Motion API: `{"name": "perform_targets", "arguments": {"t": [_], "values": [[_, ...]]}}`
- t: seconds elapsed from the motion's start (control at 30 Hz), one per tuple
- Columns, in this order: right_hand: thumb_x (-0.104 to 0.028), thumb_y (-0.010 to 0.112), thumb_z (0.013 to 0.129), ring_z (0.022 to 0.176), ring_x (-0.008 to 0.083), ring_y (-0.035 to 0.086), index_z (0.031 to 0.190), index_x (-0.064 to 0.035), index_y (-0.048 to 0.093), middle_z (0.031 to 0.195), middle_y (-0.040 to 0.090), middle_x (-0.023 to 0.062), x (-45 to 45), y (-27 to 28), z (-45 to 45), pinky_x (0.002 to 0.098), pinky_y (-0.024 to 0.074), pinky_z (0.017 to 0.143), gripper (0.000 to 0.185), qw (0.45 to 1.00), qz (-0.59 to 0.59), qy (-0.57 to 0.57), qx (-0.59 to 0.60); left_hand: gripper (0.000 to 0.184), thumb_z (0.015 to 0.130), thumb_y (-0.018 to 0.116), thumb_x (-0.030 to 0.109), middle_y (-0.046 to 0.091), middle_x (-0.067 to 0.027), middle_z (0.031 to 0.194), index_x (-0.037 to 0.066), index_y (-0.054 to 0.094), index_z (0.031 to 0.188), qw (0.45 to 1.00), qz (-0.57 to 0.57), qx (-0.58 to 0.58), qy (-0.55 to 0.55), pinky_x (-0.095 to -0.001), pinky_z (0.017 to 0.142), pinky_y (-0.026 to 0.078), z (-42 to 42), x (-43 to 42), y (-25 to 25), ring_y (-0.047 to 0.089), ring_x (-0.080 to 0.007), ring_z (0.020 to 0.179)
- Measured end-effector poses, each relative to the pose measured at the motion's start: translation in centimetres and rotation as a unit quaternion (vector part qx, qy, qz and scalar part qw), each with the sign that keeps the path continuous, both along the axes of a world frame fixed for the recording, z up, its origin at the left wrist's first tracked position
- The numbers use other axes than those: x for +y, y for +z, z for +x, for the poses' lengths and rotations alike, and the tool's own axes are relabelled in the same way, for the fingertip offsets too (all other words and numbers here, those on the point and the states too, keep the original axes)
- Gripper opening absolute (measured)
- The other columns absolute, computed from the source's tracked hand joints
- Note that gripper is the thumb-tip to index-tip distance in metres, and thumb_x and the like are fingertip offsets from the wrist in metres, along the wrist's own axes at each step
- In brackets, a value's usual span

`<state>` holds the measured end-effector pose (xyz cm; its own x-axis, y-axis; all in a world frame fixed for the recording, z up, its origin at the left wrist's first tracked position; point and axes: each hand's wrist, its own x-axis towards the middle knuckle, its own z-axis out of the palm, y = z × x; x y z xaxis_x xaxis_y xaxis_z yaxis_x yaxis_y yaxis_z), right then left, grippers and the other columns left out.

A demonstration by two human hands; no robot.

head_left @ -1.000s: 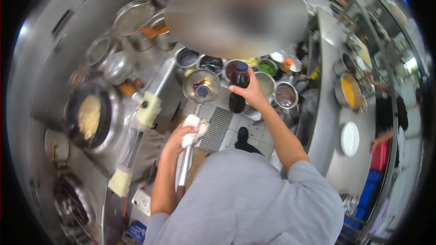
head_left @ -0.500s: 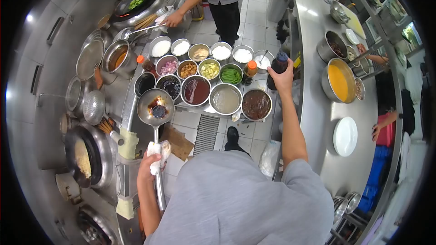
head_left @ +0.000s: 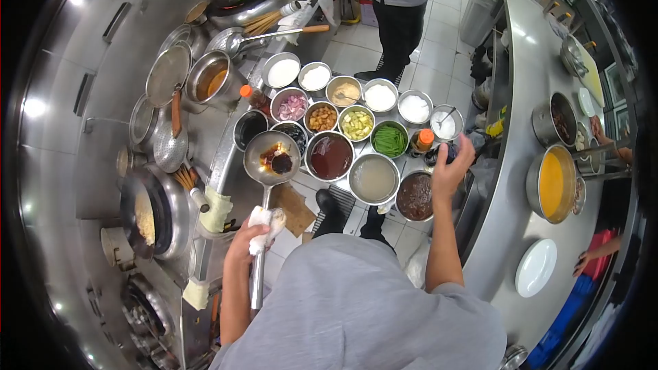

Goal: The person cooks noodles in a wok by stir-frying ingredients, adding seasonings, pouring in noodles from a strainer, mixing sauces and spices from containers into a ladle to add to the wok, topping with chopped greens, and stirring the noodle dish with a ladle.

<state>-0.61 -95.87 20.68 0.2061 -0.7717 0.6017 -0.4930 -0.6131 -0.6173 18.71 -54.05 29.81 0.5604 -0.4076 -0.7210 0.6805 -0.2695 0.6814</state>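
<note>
My left hand [head_left: 241,245] is closed around the long metal handle of a ladle [head_left: 266,199], with a white cloth [head_left: 264,223] wrapped at the grip. The ladle's bowl holds dark sauce and pale yellowish bits, and is held over the edge of the ingredient tubs. My right hand [head_left: 452,170] is open, fingers apart, just beside a dark bottle [head_left: 433,156] partly hidden by it. That bottle stands next to an orange-capped bottle [head_left: 422,141], behind a tub of dark brown sauce [head_left: 415,195].
Several tubs hold red sauce [head_left: 330,156], cloudy liquid [head_left: 373,178], chopped greens [head_left: 390,139] and white powders. Woks [head_left: 156,216] and strainers line the stove at left. A steel counter [head_left: 497,233] carries a white plate [head_left: 536,268]. Another person [head_left: 401,14] stands ahead.
My right hand has lowered the dark bottle among the tubs and let go of it. The view has swung, and the other person's hand has left the ladle at the far stove.
</note>
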Motion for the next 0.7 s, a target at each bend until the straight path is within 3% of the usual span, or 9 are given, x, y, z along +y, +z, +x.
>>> {"name": "perform_targets", "arguments": {"t": [0.07, 0.13, 0.23, 0.27, 0.37, 0.43, 0.47, 0.53, 0.7], "values": [[-0.013, 0.065, 0.088, 0.089, 0.0233, 0.061, 0.131, -0.0022, 0.044, 0.108, 0.056, 0.0131, 2.5, -0.8, 4.5, 0.0351, 0.0531, 0.071, 0.05, 0.915, 0.315, 0.169, -0.187, 0.056, 0.068, 0.071, 0.016, 0.06, -0.0095, 0.086, 0.001, 0.051, 0.118, 0.999, -0.02, -0.009, -0.034, -0.028, 0.046, 0.049, 1.6, -1.2, -0.4, 0.059, -0.0177, 0.057], [-0.015, 0.066, 0.088, 0.073, 0.0167, 0.06, 0.134, -0.0036, 0.04, 0.102, 0.056, 0.0101, 3.6, -1.5, 10.7, 0.0295, 0.053, 0.053, 0.054, 0.83, 0.485, 0.202, -0.187, 0.057, 0.068, 0.07, 0.015, 0.061, -0.01, 0.09, 0.0, 0.051, 0.119, 0.998, -0.031, -0.004, -0.053, -0.0281, 0.048, 0.05, 3.5, -2.1, -1.3, 0.061, -0.0179, 0.062], [-0.017, 0.068, 0.087, 0.063, 0.0185, 0.057, 0.136, -0.0033, 0.027, 0.106, 0.052, 0.0134, 1.7, -8.9, 20.1, 0.03, 0.0476, 0.044, 0.065, 0.672, 0.675, 0.116, -0.281, 0.056, 0.07, 0.069, 0.012, 0.063, -0.0112, 0.1, 0.0, 0.05, 0.122, 0.992, -0.071, 0.003, -0.103, -0.0281, 0.054, 0.053, 6.8, -4.0, -2.1, 0.064, -0.0179, 0.076], [-0.018, 0.065, 0.089, 0.062, 0.0185, 0.056, 0.133, -0.0024, 0.031, 0.1, 0.054, 0.0128, 1.5, -9.3, 22.6, 0.0301, 0.0457, 0.043, 0.058, 0.671, 0.66, 0.11, -0.319, 0.056, 0.07, 0.069, 0.012, 0.063, -0.0112, 0.1, 0.0, 0.05, 0.122, 0.991, -0.075, 0.0, -0.108, -0.0281, 0.054, 0.053, 8.1, -4.5, -2.5, 0.064, -0.0179, 0.076], [-0.021, 0.059, 0.094, 0.063, 0.0162, 0.057, 0.119, -0.002, 0.047, 0.087, 0.057, 0.0091, 0.8, -13.2, 27.7, 0.0313, 0.0456, 0.043, 0.033, 0.692, 0.621, 0.093, -0.357, 0.059, 0.07, 0.07, 0.011, 0.062, -0.0104, 0.104, -0.001, 0.05, 0.125, 0.987, -0.079, 0.019, -0.14, -0.0288, 0.063, 0.054, 10.9, -5.9, -2.8, 0.063, -0.0174, 0.082], [-0.022, 0.052, 0.097, 0.061, 0.0199, 0.06, 0.103, -0.0032, 0.057, 0.077, 0.061, 0.0074, 1.0, -12.4, 29.1, 0.0315, 0.0487, 0.054, 0.02, 0.839, 0.515, 0.092, -0.152, 0.06, 0.07, 0.07, 0.011, 0.062, -0.0101, 0.105, -0.001, 0.05, 0.125, 0.985, -0.082, 0.015, -0.151, -0.029, 0.068, 0.053, 12.8, -6.1, -4.8, 0.063, -0.0176, 0.085], [-0.022, 0.052, 0.097, 0.061, 0.0199, 0.06, 0.103, -0.0032, 0.057, 0.077, 0.061, 0.0074, 0.9, -12.0, 29.4, 0.0315, 0.0487, 0.054, 0.02, 0.841, 0.512, 0.087, -0.149, 0.061, 0.07, 0.071, 0.01, 0.061, -0.0098, 0.106, -0.001, 0.05, 0.126, 0.984, -0.081, 0.006, -0.156, -0.0293, 0.073, 0.051, 13.9, -6.2, -5.7, 0.062, -0.0177, 0.089], [-0.02, 0.048, 0.098, 0.066, 0.0265, 0.063, 0.093, -0.0016, 0.06, 0.08, 0.063, 0.0138, 1.1, -11.3, 28.9, 0.0359, 0.0493, 0.06, 0.022, 0.977, 0.188, 0.097, -0.013, 0.068, 0.07, 0.072, 0.01, 0.06, -0.0109, 0.11, -0.003, 0.045, 0.131, 0.983, -0.074, 0.023, -0.167, -0.0293, 0.082, 0.048, 15.7, -6.2, -6.9, 0.06, -0.0187, 0.096], [-0.01, 0.046, 0.097, 0.071, 0.0315, 0.062, 0.098, 0.0009, 0.061, 0.082, 0.063, 0.0168, 0.5, -8.5, 27.7, 0.041, 0.0486, 0.065, 0.018, 0.988, 0.075, 0.132, -0.007, 0.082, 0.07, 0.073, 0.01, 0.058, -0.0145, 0.117, -0.009, 0.033, 0.139, 0.979, -0.052, 0.024, -0.195, -0.0289, 0.085, 0.047, 18.5, -5.3, -9.1, 0.059, -0.0197, 0.102]]}}
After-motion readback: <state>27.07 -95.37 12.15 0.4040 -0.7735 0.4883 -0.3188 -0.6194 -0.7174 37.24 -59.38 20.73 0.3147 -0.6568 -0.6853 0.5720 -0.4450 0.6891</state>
